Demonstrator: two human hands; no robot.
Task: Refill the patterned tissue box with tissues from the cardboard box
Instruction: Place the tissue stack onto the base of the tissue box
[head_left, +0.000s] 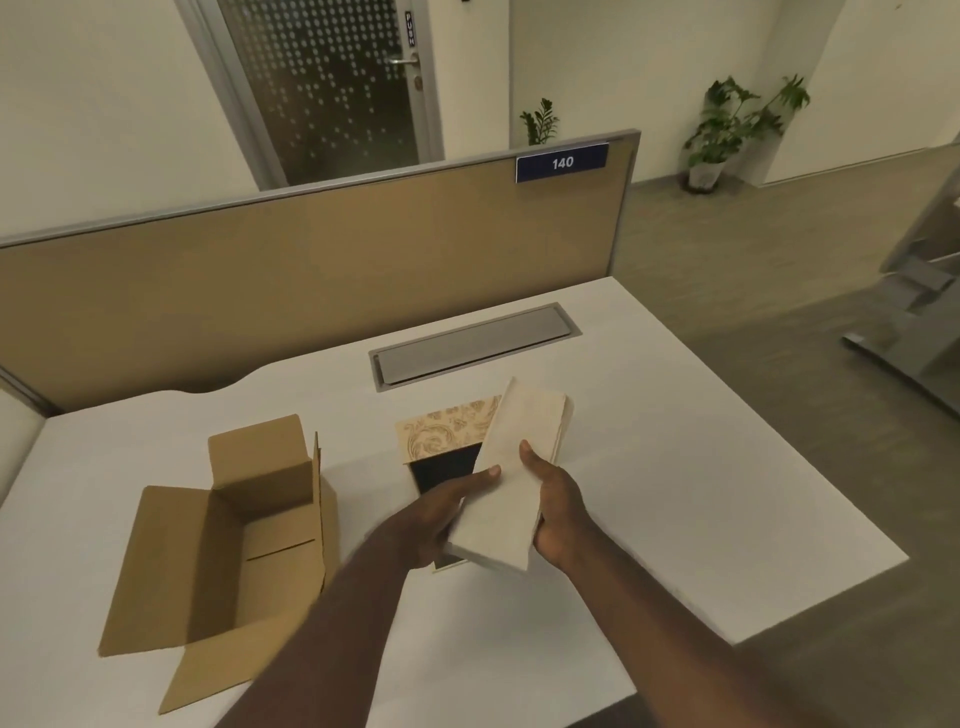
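A thick stack of white tissues (511, 467) is held tilted above the patterned tissue box (447, 428). My left hand (441, 514) grips the stack's near left edge, and my right hand (556, 499) grips its right side with the thumb on top. The box has a beige floral cover slid back, so a dark opening (441, 470) shows under the stack. Most of the box is hidden by the tissues and my hands. The brown cardboard box (234, 540) stands to the left with its flaps open, and its inside looks empty.
Everything rests on a white desk (649, 467). A grey cable tray lid (472, 343) lies behind the tissue box. A tan partition (311, 270) with a "140" label closes the desk's far side. The desk's right edge drops to the floor.
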